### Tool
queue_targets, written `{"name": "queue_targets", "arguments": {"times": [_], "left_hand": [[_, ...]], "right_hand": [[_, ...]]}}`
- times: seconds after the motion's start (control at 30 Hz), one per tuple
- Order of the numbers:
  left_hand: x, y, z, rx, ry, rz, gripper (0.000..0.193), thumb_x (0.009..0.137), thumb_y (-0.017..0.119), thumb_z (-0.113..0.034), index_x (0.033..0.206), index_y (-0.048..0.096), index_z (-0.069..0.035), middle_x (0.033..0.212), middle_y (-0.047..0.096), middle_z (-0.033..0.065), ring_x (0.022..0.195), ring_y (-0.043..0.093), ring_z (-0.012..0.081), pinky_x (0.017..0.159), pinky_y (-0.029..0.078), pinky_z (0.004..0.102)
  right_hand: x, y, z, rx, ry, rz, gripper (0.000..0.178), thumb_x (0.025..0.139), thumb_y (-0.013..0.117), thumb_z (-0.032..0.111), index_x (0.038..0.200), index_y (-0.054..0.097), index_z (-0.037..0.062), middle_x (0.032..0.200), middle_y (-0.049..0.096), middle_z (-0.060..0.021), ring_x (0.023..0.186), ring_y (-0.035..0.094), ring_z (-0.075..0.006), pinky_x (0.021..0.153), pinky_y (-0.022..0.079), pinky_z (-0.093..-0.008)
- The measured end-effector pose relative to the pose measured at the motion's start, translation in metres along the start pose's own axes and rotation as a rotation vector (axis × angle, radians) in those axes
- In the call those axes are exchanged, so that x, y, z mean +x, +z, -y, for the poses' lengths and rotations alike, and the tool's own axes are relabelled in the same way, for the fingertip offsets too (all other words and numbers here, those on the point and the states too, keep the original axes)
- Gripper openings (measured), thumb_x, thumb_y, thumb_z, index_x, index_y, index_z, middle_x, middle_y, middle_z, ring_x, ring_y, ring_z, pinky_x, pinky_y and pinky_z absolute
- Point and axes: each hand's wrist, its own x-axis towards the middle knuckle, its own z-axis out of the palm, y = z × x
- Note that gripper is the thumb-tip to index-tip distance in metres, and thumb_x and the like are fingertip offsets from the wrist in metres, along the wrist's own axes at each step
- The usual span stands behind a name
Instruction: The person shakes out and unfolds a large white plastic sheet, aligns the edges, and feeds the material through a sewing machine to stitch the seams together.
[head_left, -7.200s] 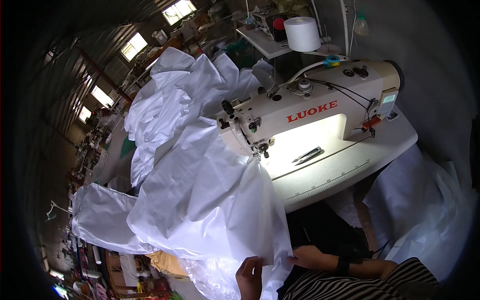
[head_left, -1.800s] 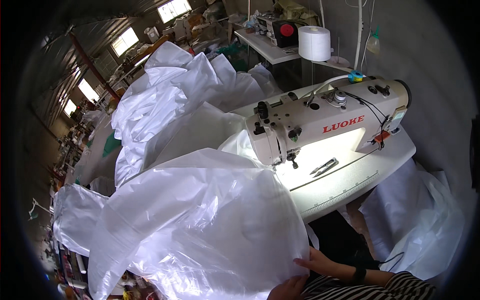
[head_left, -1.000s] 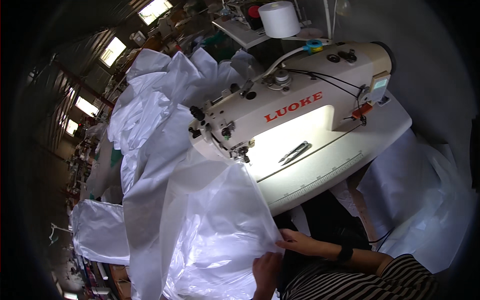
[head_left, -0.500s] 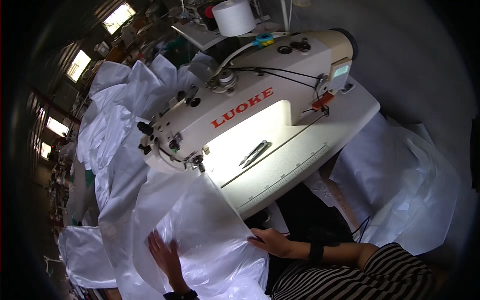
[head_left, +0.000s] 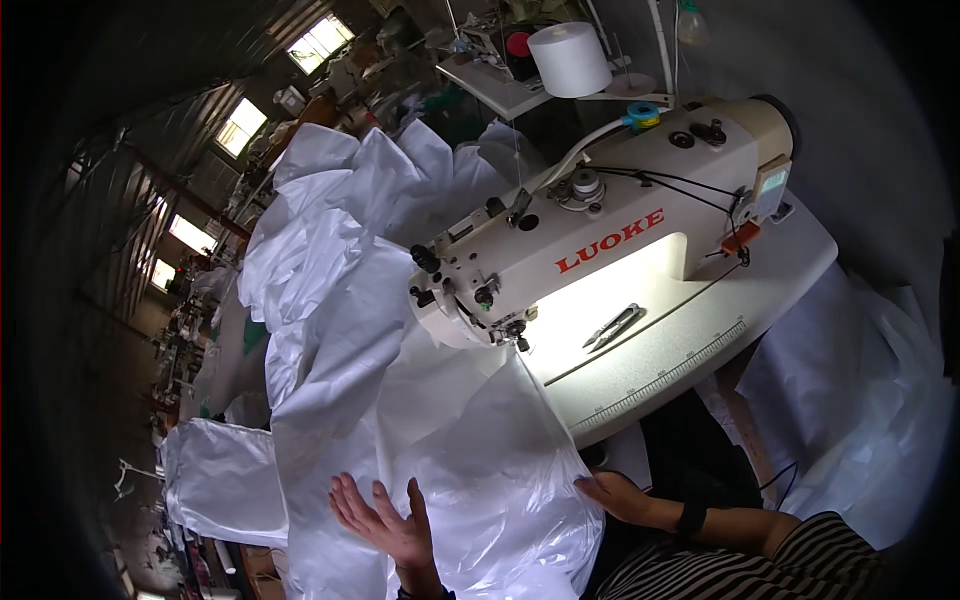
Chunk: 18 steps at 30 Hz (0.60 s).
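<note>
A large sheet of shiny white fabric point(head_left: 480, 450) runs from under the needle end of a white sewing machine point(head_left: 600, 215) down toward me. My right hand point(head_left: 615, 496) grips the fabric's right edge, thumb and fingers closed on it. Over the left part of the sheet, my left hand point(head_left: 388, 522) is raised with palm turned up and fingers spread, holding nothing. The presser foot area point(head_left: 520, 340) has the fabric's edge beneath it, though the needle itself is too small to make out.
Small thread snips point(head_left: 613, 327) lie on the lit machine bed point(head_left: 660, 365). A white thread cone point(head_left: 570, 60) stands behind the machine. More white fabric is heaped point(head_left: 330, 250) at the far left, and another sheet point(head_left: 840, 400) hangs at the right.
My left hand has lifted off the fabric and turned palm up. My right hand keeps its hold on the edge. The whole view has shifted, so the machine appears farther right.
</note>
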Motion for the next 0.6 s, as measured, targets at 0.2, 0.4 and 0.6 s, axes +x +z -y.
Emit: {"name": "queue_targets", "arguments": {"times": [0.2, 0.4, 0.6], "left_hand": [[0.055, 0.012, 0.03, -0.174, -0.043, 0.344, 0.05, 0.08, 0.071, -0.013, 0.128, 0.056, -0.011, 0.126, 0.064, 0.0112, 0.111, 0.063, 0.0298, 0.11, 0.04, 0.0556], [0.09, -0.024, 0.033, -0.258, 0.197, 0.45, 0.027, 0.072, 0.068, 0.006, 0.093, 0.065, -0.009, 0.097, 0.066, 0.0061, 0.072, 0.068, 0.0278, 0.058, 0.053, 0.0384], [0.1, -0.075, 0.024, -0.235, 0.335, 0.944, 0.019, 0.08, 0.073, -0.007, 0.097, 0.065, -0.01, 0.094, 0.066, 0.0069, 0.07, 0.068, 0.0284, 0.06, 0.054, 0.0387]], "right_hand": [[-0.004, 0.011, -0.014, 0.025, -0.084, -0.127, 0.039, 0.102, 0.06, 0.034, 0.085, 0.06, -0.0019, 0.062, 0.054, -0.01, 0.054, 0.046, -0.0159, 0.053, 0.041, -0.037], [-0.01, 0.002, -0.007, 0.02, -0.082, -0.112, 0.035, 0.1, 0.063, 0.032, 0.089, 0.062, -0.0015, 0.064, 0.061, -0.0101, 0.056, 0.055, -0.0142, 0.055, 0.044, -0.034], [-0.012, 0.0, -0.006, 0.066, -0.067, -0.104, 0.034, 0.101, 0.062, 0.031, 0.092, 0.063, -0.0016, 0.066, 0.062, -0.0111, 0.056, 0.058, -0.0193, 0.057, 0.046, -0.037]]}}
